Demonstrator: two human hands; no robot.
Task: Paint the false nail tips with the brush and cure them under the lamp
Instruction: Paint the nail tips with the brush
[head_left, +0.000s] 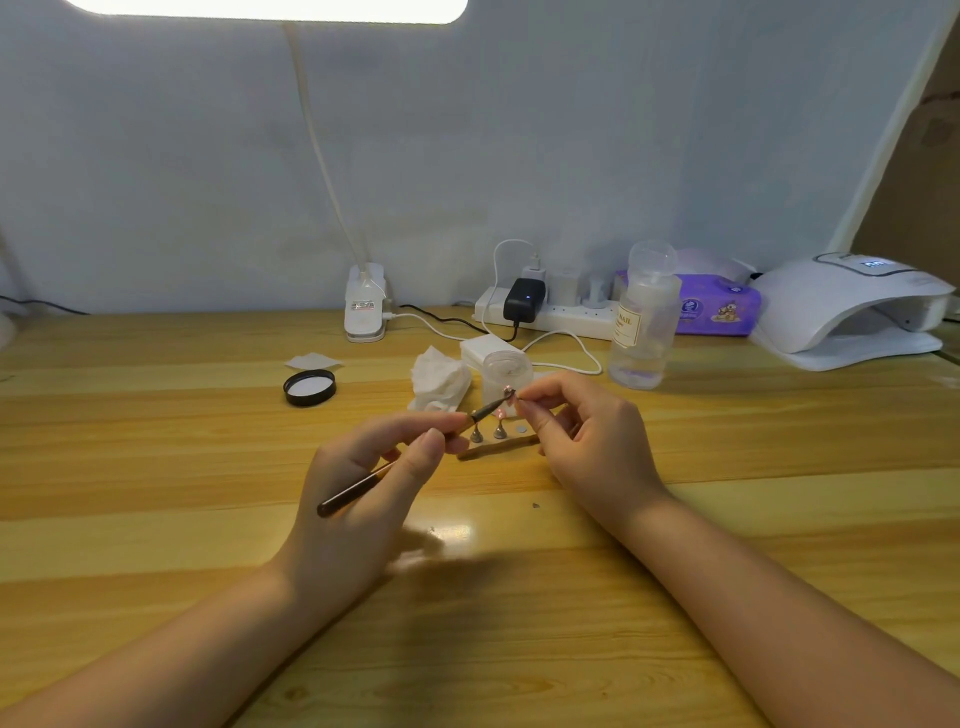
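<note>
Status — painting step in hand, curing not started as far as I can judge.

Left hand (363, 493) grips the brush (405, 462) pen-style, fingers curled round the shaft, bristle end angled up and right. Right hand (587, 441) pinches a small false nail tip (511, 393) between thumb and forefinger, raised above the surface (156, 441). Brush tip is touching or just beside the nail tip; too small to tell which. The tip looks pinkish, so probably some colour is on it — coverage not readable.

Just below the hands: a small holder strip (498, 446) with two metal stands (488, 432) on it and one bare round spot to their right. My guess is the held tip came off that spot. Whether the stands carry painted tips I cannot tell.

The curing lamp (852, 312) sits far right, well apart from the hands, opening facing near-left, nothing visible inside it.

Also on the surface: a black lid (310, 387) left of centre, crumpled tissue (439, 382), a clear bottle (644, 322), a power strip (550, 312) along the far edge, and a purple tissue pack (717, 306).

Left to do: finish coating this tip, set it back on the strip, do the others, then move the strip to the lamp. Roughly early to mid task.
</note>
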